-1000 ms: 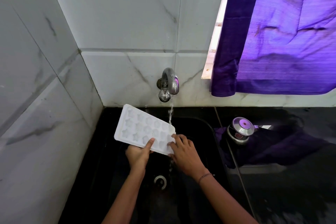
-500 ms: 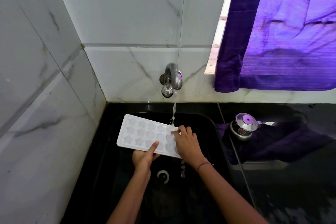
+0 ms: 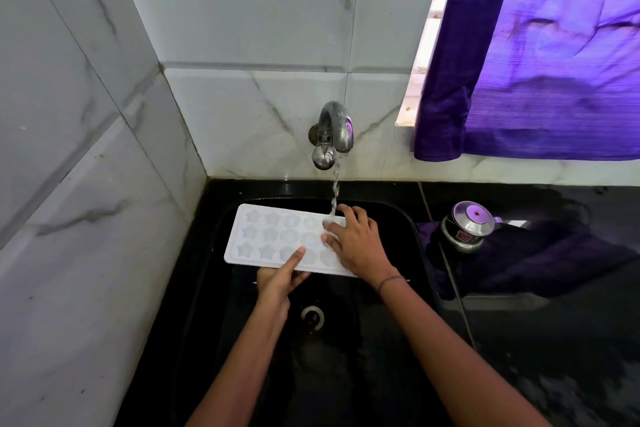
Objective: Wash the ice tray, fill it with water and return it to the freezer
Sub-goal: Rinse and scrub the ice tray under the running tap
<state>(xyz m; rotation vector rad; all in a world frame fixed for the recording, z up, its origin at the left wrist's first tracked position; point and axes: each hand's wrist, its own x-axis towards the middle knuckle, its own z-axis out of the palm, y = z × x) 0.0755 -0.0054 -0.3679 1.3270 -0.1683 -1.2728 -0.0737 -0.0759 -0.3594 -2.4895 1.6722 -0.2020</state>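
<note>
Rinsing looks to be under way: the ice tray (image 3: 263,239) is held roughly level over the black sink (image 3: 214,288), its right end under the stream from the tap (image 3: 334,133). The left grip (image 3: 280,279) pinches the near edge, thumb on top and fingers apparently beneath, while the right grip (image 3: 356,243) lies spread, fingers flat on the wet cavities. Washing seems unfinished, though how much water the cavities hold is hard to read; proper filling and the freezer trip are yet to come.
</note>
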